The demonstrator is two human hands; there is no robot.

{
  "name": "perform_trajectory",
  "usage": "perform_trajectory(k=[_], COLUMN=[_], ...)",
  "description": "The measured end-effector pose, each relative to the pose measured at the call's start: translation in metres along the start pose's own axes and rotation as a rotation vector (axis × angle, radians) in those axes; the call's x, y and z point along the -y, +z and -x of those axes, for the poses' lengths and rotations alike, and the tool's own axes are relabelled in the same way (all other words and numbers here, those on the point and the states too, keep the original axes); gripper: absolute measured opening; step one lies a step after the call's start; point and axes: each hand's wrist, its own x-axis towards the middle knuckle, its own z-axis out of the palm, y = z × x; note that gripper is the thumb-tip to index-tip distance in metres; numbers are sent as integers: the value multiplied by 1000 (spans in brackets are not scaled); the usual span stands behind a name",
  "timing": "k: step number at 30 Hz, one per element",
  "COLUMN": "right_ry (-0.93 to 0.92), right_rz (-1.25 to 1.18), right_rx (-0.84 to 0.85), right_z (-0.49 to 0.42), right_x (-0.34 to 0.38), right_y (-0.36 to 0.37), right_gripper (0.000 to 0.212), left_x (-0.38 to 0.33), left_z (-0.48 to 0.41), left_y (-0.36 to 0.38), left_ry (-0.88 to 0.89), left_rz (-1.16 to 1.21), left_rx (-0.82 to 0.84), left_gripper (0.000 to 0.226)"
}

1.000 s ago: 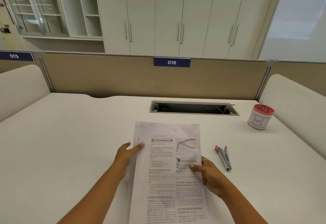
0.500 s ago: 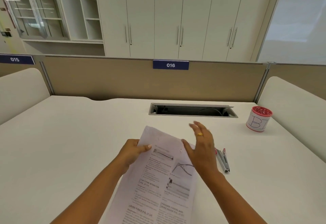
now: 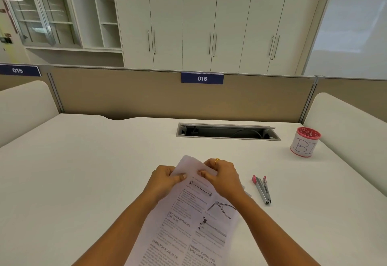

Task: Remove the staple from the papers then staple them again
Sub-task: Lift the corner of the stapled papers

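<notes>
A first-person view down onto a white desk is shown. A set of printed papers is held in the middle of the view, close to the body. Its long axis runs away from the person, with the far end leaning slightly to the right. The far edge is lifted off the desk and pinched by both hands. The left hand is curled round the left side of that edge, thumb on top. The right hand is curled round the right side in the same way, and a gold ring is worn on it. The two thumbs are set near each other on the top sheet. The staple itself cannot be made out; it is judged to lie under or between the thumbs, at the far edge, where the removal seems to be starting. A stapler lies flat on the desk to the right of the right hand, apart from it and from the papers. Its long axis points roughly away from the person, pink end far, metal end near. The right hand is clearly the nearer one for the later restapling. A red-rimmed cup stands farther back on the right, and a cable slot is set into the desk behind the hands.
</notes>
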Motion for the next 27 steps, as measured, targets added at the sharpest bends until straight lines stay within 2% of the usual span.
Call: perform_trajectory(k=[2,4,6,8,11,13,15,17,20,23,27], right_ry=[21,45,68,72,25,-44,-197,-412,-614,-663,-663], right_rz=[-11,-1,-4,-11,-38,-98,-147,-127,-29,117,208], right_rx=[-27,-79,-177,-317,-609,-812,-922,-894,-697,-534,-370], right_z=[-2,-5,-11,-17,-21,-22,-21,-17,-5,5,17], right_x=[-3,-6,-7,-6,4,15,24,27,18,-2,-31], right_y=[1,-1,-7,-15,-25,-30,-34,-31,-14,8,31], right_gripper=[17,18,17,17,8,5,7,10,20,11,18], left_x=[0,-1,-3,-3,-2,-1,-1,-3,-3,7,20], left_z=[1,3,4,3,0,-1,-2,-2,-1,-1,3], left_y=[3,6,8,8,7,6,4,3,2,4,11], left_ry=[46,68,85,98,90,46,-23,-77,-166,-248,-320], left_rz=[-21,-28,-19,-20,84,188,355,585,819,885,782], left_rx=[-164,-323,-418,-460,-422,-329,-208,-82,4,42,87], left_gripper=[17,36,42,40,30,25,22,25,44,54,37])
